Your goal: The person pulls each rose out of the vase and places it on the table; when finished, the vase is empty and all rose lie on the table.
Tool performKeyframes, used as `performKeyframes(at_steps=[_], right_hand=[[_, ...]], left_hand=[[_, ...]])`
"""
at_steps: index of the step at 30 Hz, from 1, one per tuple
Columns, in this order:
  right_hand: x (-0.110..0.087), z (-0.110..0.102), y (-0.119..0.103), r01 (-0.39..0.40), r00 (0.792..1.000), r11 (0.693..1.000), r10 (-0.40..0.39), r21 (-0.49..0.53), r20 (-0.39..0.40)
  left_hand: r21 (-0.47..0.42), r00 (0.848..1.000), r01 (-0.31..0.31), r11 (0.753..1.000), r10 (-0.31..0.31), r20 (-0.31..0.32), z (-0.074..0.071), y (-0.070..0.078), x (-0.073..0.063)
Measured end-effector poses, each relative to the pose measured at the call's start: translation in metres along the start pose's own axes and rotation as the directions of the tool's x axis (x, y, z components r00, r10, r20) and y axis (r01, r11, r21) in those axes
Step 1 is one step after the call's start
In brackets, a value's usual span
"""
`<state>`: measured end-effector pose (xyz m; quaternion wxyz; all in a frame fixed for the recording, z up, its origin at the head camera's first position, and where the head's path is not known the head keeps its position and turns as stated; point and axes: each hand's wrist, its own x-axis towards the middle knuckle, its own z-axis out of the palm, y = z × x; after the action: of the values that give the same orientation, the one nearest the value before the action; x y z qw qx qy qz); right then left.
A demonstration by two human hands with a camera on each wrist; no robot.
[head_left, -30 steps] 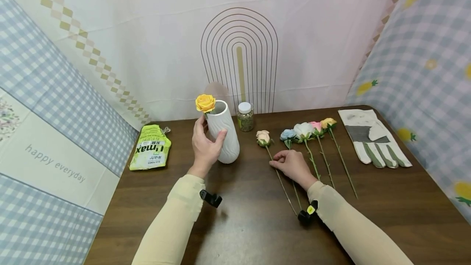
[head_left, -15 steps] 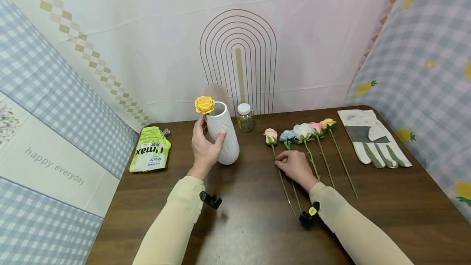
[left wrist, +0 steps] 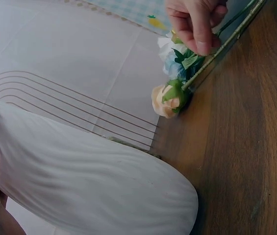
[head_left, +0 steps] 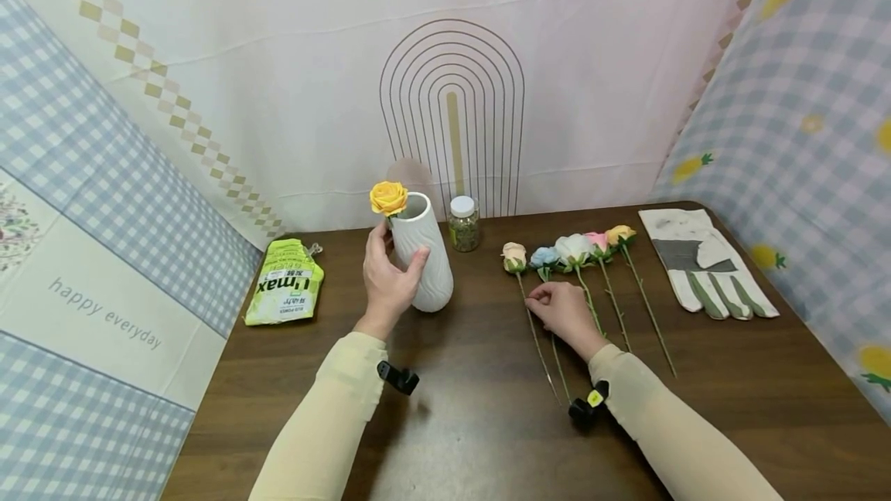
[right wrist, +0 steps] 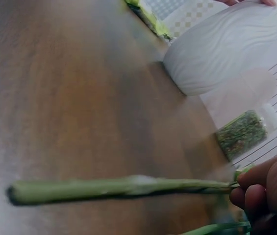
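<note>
A white ridged vase (head_left: pixel 430 261) stands on the table, and my left hand (head_left: pixel 390 277) holds it from the left side. One yellow rose (head_left: pixel 388 198) leans out over the vase's left rim; its stem is mostly hidden. My right hand (head_left: pixel 565 317) pinches the stem of a peach rose (head_left: pixel 514 255) between thumb and fingers. In the right wrist view the stem (right wrist: pixel 113 188) runs out from the fingertips, its cut end toward the camera. Beside that rose lies a blue flower (head_left: pixel 545 257), its stem passing partly under my right hand.
White (head_left: pixel 574 249), pink (head_left: pixel 597 241) and orange-yellow (head_left: pixel 619 235) flowers lie to the right of the blue one. Farther right is a work glove (head_left: pixel 703 261). A lidded jar (head_left: pixel 464 224) stands behind the vase. A yellow-green packet (head_left: pixel 284 281) lies at the left.
My right hand has shifted slightly right with the peach rose, whose head now lies closer to the blue flower. The left hand and vase have stayed in place.
</note>
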<state>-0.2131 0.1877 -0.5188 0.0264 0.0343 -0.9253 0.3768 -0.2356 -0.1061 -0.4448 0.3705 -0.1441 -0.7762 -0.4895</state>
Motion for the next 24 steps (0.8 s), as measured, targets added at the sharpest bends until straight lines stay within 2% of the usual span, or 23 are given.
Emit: performKeyframes(at_steps=[4,7,14,21,24], right_hand=[[0.002,-0.013,-0.01,0.061,0.996,0.998,-0.064,-0.034,-0.064],[0.004,-0.025,-0.027,0.126,0.987,0.992,-0.129,-0.03,-0.094],[0.011,-0.043,-0.094,0.244,0.963,0.966,-0.23,0.09,-0.142],[0.021,-0.042,-0.163,0.367,0.925,0.906,-0.332,0.209,-0.187],[0.025,-0.038,-0.184,0.397,0.913,0.894,-0.36,0.209,-0.194]], left_hand=[[0.002,1.0,-0.005,1.0,0.005,0.007,0.0,0.0,0.0],[0.004,1.0,-0.009,1.0,0.009,0.006,0.0,0.0,0.0],[0.011,1.0,0.006,1.0,-0.006,0.01,0.0,-0.001,-0.001],[0.016,1.0,0.003,1.0,-0.003,0.012,0.0,-0.002,0.0],[0.018,1.0,-0.002,1.0,0.001,0.013,-0.001,-0.001,0.001]])
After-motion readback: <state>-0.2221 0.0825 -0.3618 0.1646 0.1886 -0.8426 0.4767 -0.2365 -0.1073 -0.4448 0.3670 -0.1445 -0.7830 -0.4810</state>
